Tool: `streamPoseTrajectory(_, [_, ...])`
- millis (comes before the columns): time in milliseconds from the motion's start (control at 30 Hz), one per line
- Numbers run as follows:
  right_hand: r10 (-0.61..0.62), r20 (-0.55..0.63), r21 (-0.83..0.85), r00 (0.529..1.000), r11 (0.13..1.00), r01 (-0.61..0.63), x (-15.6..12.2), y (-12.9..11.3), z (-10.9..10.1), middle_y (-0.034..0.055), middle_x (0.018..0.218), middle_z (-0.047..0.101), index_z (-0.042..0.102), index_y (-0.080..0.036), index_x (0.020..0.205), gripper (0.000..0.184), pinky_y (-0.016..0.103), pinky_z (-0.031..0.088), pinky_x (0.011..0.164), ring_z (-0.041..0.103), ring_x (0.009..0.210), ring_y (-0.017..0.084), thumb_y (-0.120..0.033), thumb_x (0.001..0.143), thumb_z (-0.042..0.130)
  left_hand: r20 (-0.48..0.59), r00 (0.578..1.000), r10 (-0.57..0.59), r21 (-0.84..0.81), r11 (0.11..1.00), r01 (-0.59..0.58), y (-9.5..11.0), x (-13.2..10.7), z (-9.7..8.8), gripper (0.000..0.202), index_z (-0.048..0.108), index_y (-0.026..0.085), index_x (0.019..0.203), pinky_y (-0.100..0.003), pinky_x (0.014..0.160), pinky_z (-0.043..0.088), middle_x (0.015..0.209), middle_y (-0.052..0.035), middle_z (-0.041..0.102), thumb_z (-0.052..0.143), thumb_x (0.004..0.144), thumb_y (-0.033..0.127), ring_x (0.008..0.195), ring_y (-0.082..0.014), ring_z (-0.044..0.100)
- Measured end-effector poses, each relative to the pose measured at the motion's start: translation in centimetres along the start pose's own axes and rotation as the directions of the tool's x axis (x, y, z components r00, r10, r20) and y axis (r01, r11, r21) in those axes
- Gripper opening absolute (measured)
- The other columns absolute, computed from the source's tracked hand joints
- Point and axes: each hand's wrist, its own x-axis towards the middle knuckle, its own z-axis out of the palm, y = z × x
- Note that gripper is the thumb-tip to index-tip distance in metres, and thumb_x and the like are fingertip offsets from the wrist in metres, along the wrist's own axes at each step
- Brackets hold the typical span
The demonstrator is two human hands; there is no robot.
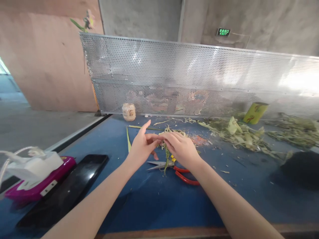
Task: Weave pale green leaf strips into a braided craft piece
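My left hand (143, 142) and my right hand (180, 146) meet over the middle of the blue table, fingertips pinched together. Between them they hold a bundle of plant strands (167, 156), dry and greenish, whose twisted-looking lower end hangs down between the hands. The left thumb points up, apart from the pinching fingers. Right below the hands lie scissors (187, 179) with red handles, their blades parted and pointing left. The strand's lower end overlaps the blades, and a small yellow piece (172, 158) shows near their pivot. Fingers hide the strand's upper part.
At left are a black phone (74, 186) and a magenta power strip (37, 186) with a white charger (37, 166). A pale woven jar (129, 112) stands by the perforated metal screen (149, 73). Dried leaves (236, 132), a yellow-green can (255, 113) and a dark object (302, 169) are at right.
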Motion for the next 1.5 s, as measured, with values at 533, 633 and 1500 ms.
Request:
streamPoseTrajectory(533, [0.006, -0.053, 0.057, 0.999, 0.998, -0.003, -0.1, 0.1, 0.1, 0.0051, 0.095, 0.063, 0.054, -0.021, 0.100, 0.022, 0.026, 0.044, 0.072, 0.057, 0.088, 0.015, -0.019, 0.084, 0.038, 0.005, 1.000, 0.011, -0.009, 1.000, -0.011, -0.1, 0.0, -0.1, 0.092, 0.006, 0.017, 0.136, -0.023, 0.041, 0.049, 0.073, -0.0021, 0.062, 0.063, 0.064, 0.017, 0.061, -0.0151, 0.058])
streamPoseTrajectory(633, [0.042, -0.047, 0.076, 0.998, 0.996, -0.039, 0.0, 0.0, -0.2, 0.0048, 0.093, 0.064, 0.054, -0.020, 0.100, 0.021, 0.024, 0.043, 0.069, 0.057, 0.085, 0.015, -0.019, 0.084, 0.039, 0.017, 0.998, 0.052, 0.019, 0.998, -0.053, -0.2, 0.0, -0.1, 0.089, 0.009, 0.019, 0.135, -0.021, 0.040, 0.048, 0.073, -0.0015, 0.060, 0.063, 0.065, 0.020, 0.062, -0.0144, 0.057])
streamPoseTrajectory(1500, [0.232, 0.338, 0.822, 0.912, 0.399, -0.406, 0.7, 0.1, 0.4, -0.0010, 0.073, 0.057, 0.047, -0.018, 0.079, 0.015, 0.024, 0.043, 0.065, 0.055, 0.067, 0.009, -0.013, 0.069, 0.056, -0.009, 0.996, 0.084, 0.346, 0.935, -0.075, -1.9, 1.2, -1.7, 0.055, 0.033, 0.018, 0.114, -0.023, 0.045, 0.048, 0.061, 0.0082, 0.050, 0.056, 0.064, 0.014, 0.043, -0.0085, 0.053])
